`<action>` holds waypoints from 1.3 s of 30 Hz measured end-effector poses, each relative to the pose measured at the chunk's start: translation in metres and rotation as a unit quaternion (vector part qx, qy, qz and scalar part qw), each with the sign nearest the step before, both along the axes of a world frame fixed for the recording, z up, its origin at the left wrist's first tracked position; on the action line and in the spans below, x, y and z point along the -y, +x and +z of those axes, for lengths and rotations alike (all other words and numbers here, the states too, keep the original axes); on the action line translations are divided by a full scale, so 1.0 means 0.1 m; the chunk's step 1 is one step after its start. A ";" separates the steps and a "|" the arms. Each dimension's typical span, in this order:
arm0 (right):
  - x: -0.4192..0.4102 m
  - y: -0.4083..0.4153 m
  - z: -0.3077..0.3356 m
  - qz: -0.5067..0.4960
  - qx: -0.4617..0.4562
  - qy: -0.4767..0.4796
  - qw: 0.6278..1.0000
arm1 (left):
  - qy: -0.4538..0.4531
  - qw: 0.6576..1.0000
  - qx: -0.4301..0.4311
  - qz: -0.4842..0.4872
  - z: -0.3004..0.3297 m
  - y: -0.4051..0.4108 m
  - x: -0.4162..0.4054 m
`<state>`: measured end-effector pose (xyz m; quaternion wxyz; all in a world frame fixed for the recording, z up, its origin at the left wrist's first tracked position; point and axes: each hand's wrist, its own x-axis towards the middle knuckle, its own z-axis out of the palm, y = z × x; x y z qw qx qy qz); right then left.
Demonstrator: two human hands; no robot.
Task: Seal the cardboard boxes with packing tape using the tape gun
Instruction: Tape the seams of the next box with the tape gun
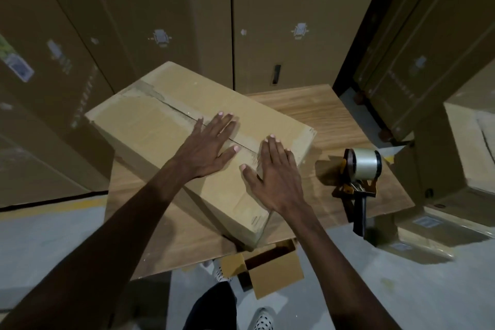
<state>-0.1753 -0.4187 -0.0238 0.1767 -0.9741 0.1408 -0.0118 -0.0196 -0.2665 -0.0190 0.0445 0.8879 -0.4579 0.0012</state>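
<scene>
Resting diagonally on the wooden table (308, 115), the cardboard box (150, 126) has its top flaps closed, with the centre seam running from its far left corner toward its near right edge. The left hand (207, 146) lies flat on the box top, fingers straight and spread, covering the seam near the middle of the box. The right hand (276, 174) lies flat on the same surface, fingers straight, closer to the right end of the box; neither hand holds anything. The tape gun (360, 177) (clear roll mounted, black handle pointing toward the person) lies on the table to the right of the box, apart from it. Below the box's near corner, a smaller open carton (276, 273) sits on the floor.
</scene>
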 end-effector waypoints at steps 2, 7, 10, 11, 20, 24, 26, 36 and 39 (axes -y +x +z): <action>0.19 0.10 0.00 0.023 -0.002 -0.013 1.000 | 0.006 0.999 -0.022 -0.027 -0.02 0.14 0.11; 0.83 0.51 0.03 0.074 -0.016 -0.004 0.997 | 0.012 0.996 -0.078 0.036 -0.11 0.33 0.55; 1.19 0.76 0.07 0.101 -0.003 0.014 0.995 | 0.004 0.992 -0.093 0.083 -0.11 0.37 0.80; 1.30 0.82 0.09 0.109 0.001 0.016 0.994 | 0.001 0.990 -0.097 0.098 -0.11 0.36 0.87; 1.52 0.95 0.13 0.153 0.004 -0.046 0.987 | 0.015 0.993 -0.058 0.097 -0.10 0.39 1.12; 1.48 0.82 0.22 0.044 0.016 -0.010 0.999 | 0.019 0.997 -0.054 0.055 -0.04 0.44 1.16; 1.54 0.64 0.22 -0.060 0.038 0.014 0.997 | 0.018 0.996 -0.056 0.064 -0.02 0.44 1.17; 2.07 -0.74 -0.20 -0.386 0.025 0.070 0.919 | 0.030 0.996 -0.070 0.047 -0.01 0.23 1.68; 2.16 -1.02 -0.51 -0.429 -0.043 0.160 0.888 | 0.022 0.996 -0.071 0.057 -0.03 0.23 1.67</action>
